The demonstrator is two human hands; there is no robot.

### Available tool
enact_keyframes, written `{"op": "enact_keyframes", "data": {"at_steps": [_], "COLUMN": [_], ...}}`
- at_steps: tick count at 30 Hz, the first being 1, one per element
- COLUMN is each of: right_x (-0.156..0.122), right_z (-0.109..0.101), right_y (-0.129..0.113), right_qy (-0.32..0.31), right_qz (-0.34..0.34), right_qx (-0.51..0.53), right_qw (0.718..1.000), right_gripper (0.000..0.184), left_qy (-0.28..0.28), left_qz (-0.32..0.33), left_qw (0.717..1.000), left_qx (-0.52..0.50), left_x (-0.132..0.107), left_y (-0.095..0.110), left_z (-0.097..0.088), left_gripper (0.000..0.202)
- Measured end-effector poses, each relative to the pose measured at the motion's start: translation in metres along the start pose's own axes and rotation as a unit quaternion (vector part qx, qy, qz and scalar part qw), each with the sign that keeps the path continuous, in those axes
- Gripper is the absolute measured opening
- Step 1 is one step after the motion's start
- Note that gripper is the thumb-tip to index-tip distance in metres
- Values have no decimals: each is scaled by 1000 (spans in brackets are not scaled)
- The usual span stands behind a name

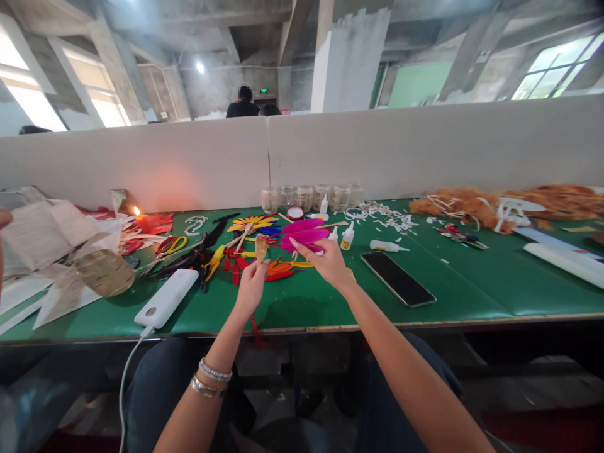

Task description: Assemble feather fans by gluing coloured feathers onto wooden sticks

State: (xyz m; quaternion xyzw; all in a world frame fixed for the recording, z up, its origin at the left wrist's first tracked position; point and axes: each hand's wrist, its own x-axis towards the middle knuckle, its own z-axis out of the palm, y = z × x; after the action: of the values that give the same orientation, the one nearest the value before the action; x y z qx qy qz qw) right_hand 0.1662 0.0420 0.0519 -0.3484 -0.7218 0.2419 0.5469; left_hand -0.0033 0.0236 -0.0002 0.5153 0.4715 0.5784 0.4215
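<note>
Between its thumb and fingers, my left hand [251, 286] grips a small tan, flat-ended piece [261, 244], whose exact kind I cannot make out. My right hand [330, 263] is closed on magenta feathers [309, 231], its fingers lying along their near edge. The two hands are close together above the table, and the tan piece points up towards the feathers. Around them lie a yellow and blue feather fan [252, 224], red feathers [233, 264], orange feathers [279, 269] and yellow feathers [214, 261]. Small glue bottles [348, 236] stand just beyond my right hand.
A lit candle [140, 220] burns at the left, near yellow-handled scissors [172, 245]. Closer are a white power bank [167, 297] with a cable and a jar [104, 272] on its side. A phone [397, 279] lies right; glass jars [304, 196] line the white partition [377, 151].
</note>
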Motion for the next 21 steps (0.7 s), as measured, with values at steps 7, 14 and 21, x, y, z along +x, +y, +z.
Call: {"op": "enact_keyframes", "data": {"at_steps": [7, 14, 21], "right_x": [-2, -3, -2], "right_z": [3, 5, 5], "right_y": [-2, -4, 0], "right_qy": [-11, -11, 3], "right_qz": [12, 10, -8], "right_qx": [-31, -44, -66], "right_qw": [999, 999, 998], "right_gripper": [41, 42, 43], "left_qy": [-2, 3, 3], "left_qz": [-1, -8, -10], "left_qw": [1000, 1000, 999], "left_qx": [-9, -30, -38], "left_x": [0, 0, -1], "left_y": [0, 3, 3], "left_z": [0, 2, 4], "left_gripper": [39, 40, 41]}}
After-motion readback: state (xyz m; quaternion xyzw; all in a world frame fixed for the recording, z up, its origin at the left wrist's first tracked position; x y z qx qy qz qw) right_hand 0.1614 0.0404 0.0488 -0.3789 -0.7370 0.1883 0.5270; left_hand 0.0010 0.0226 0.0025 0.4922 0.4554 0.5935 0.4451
